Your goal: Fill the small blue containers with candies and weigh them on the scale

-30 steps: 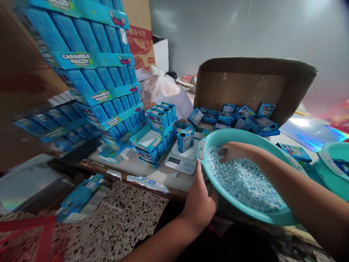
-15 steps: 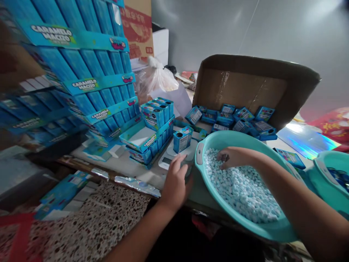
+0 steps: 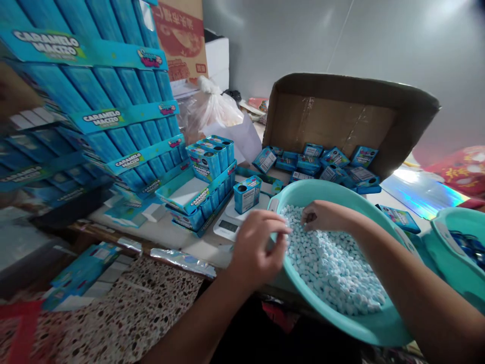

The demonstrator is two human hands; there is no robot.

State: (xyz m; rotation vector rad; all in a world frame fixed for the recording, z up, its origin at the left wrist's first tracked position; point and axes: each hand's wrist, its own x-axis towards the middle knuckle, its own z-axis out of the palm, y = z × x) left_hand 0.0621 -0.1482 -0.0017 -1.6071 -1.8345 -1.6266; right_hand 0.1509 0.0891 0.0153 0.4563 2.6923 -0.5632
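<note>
A teal plastic basin (image 3: 343, 318) tilts toward me, full of small pale-blue candies (image 3: 333, 263). My right hand (image 3: 322, 216) rests in the candies near the basin's far side, fingers curled in a pinch on some of them. My left hand (image 3: 257, 247) hovers at the basin's near-left rim, fingers bent and pinched together; what they hold I cannot make out. A small blue tin (image 3: 246, 194) stands upright on a white scale (image 3: 231, 225) just left of the basin.
Tall stacks of blue "Caramelo Macizo" display trays (image 3: 113, 119) fill the left. An open cardboard box (image 3: 341, 121) with several blue tins lies behind the basin. A second teal basin (image 3: 454, 253) sits at the right. Foil strips (image 3: 182, 260) lie on the table edge.
My left hand let go of the basin's underside, passed near the scale, and now reaches over the basin's left rim. My right hand stayed in the candies.
</note>
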